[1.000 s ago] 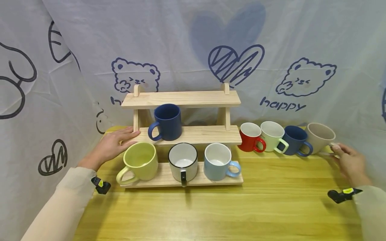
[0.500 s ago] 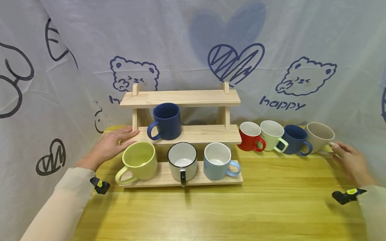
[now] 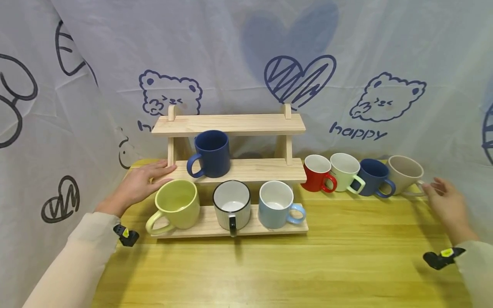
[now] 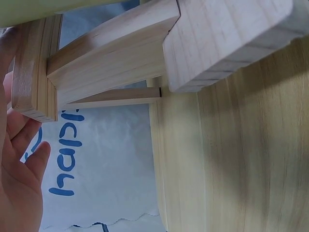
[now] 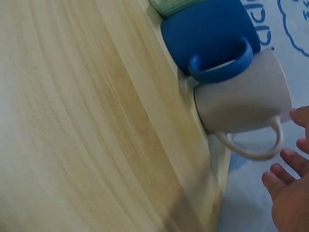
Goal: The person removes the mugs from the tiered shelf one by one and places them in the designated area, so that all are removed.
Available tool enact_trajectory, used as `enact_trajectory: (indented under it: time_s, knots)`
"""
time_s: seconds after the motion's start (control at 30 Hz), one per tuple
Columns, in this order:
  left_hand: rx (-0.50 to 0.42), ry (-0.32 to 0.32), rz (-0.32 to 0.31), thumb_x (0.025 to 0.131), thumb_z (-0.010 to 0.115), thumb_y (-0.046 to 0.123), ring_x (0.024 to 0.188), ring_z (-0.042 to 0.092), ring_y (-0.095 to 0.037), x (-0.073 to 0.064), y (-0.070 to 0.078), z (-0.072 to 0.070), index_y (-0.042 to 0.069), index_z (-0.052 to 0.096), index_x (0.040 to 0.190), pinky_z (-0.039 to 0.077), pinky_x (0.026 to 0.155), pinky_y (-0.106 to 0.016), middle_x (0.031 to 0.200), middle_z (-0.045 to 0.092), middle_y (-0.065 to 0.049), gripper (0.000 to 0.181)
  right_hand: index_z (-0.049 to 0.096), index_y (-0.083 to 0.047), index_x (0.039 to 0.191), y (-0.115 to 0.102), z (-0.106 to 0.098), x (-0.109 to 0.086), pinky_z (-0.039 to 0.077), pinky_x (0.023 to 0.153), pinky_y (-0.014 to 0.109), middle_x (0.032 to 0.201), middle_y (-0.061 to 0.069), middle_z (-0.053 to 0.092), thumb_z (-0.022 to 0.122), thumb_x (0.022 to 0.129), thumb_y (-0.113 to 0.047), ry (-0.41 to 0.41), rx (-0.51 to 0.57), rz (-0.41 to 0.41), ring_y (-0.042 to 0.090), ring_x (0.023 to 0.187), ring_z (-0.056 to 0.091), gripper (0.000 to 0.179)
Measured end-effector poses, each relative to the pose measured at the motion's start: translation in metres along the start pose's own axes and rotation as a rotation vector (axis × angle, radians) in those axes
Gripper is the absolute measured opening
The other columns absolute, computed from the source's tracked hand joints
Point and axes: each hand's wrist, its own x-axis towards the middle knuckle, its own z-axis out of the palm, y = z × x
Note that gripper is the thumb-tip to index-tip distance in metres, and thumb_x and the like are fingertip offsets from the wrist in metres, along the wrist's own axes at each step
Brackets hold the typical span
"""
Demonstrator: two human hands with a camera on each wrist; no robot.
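My left hand (image 3: 135, 184) rests at the left end of the middle board of a wooden stepped shelf (image 3: 265, 169), fingers extended over the board. In the left wrist view, fingers (image 4: 37, 159) show beside the board end. At the far right, my right hand (image 3: 448, 207) is beside the handle of a beige mug (image 3: 404, 175), fingers spread and loosely bent. The right wrist view shows a gap between these fingers (image 5: 275, 183) and the beige handle (image 5: 256, 154). The mug stands upright, its handle towards my hand.
A dark blue mug (image 3: 212, 154) stands on the middle board. Yellow (image 3: 181, 209), black-rimmed white (image 3: 231, 205) and light blue (image 3: 275, 207) mugs occupy the bottom board. Red (image 3: 316, 175), pale green (image 3: 343, 173) and blue (image 3: 371, 177) mugs line the table's back, before a printed curtain (image 3: 231, 51).
My right fingers have come off the beige mug's handle and opened a little. The left hand stays on the shelf. The head view has shifted slightly.
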Motion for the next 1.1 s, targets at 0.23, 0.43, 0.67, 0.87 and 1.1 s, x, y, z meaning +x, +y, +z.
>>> enact_trajectory:
  time_s: [0.23,0.43,0.67,0.87,1.1]
  knots:
    - [0.010,0.004,0.003,0.099,0.058,0.037,0.132,0.042,-0.045,0.001,0.000,-0.002,0.013,0.057,0.139,0.030,0.107,-0.062,0.145,0.045,-0.020,0.046,0.021,0.011,0.149,-0.018,-0.001,-0.006,0.032,0.097,0.070,0.144,0.039,0.031,0.041,0.104,-0.034,0.051,-0.134,-0.120,0.060,0.126,0.034,0.067]
    - [0.004,-0.007,0.004,0.100,0.057,0.036,0.133,0.041,-0.044,0.001,0.000,-0.002,0.013,0.056,0.139,0.029,0.108,-0.061,0.146,0.045,-0.020,0.046,0.024,0.009,0.149,-0.038,0.004,-0.015,0.031,0.094,0.073,0.142,0.041,0.032,0.045,0.103,-0.034,0.018,-0.174,-0.227,0.062,0.122,0.034,0.066]
    - [0.003,-0.013,-0.009,0.100,0.056,0.037,0.133,0.040,-0.044,-0.001,0.001,-0.001,0.013,0.056,0.139,0.029,0.109,-0.061,0.147,0.044,-0.019,0.046,0.039,0.009,0.142,-0.065,0.016,-0.023,0.033,0.090,0.070,0.131,0.041,0.044,0.054,0.101,-0.030,0.009,-0.220,-0.417,0.060,0.114,0.041,0.059]
    - [-0.001,-0.011,-0.007,0.100,0.056,0.037,0.133,0.040,-0.044,-0.001,0.002,-0.001,0.013,0.055,0.140,0.029,0.108,-0.061,0.147,0.044,-0.019,0.047,0.045,0.006,0.139,-0.089,0.030,-0.032,0.029,0.097,0.070,0.136,0.036,0.043,0.059,0.099,-0.029,-0.029,-0.214,-0.541,0.057,0.122,0.039,0.055]
    - [-0.004,-0.005,0.000,0.100,0.057,0.037,0.133,0.041,-0.044,0.000,0.002,-0.002,0.013,0.056,0.139,0.029,0.108,-0.061,0.146,0.045,-0.019,0.046,0.052,0.004,0.135,-0.124,0.039,-0.048,0.035,0.094,0.068,0.131,0.032,0.052,0.067,0.094,-0.032,-0.057,-0.252,-0.645,0.053,0.119,0.045,0.056]
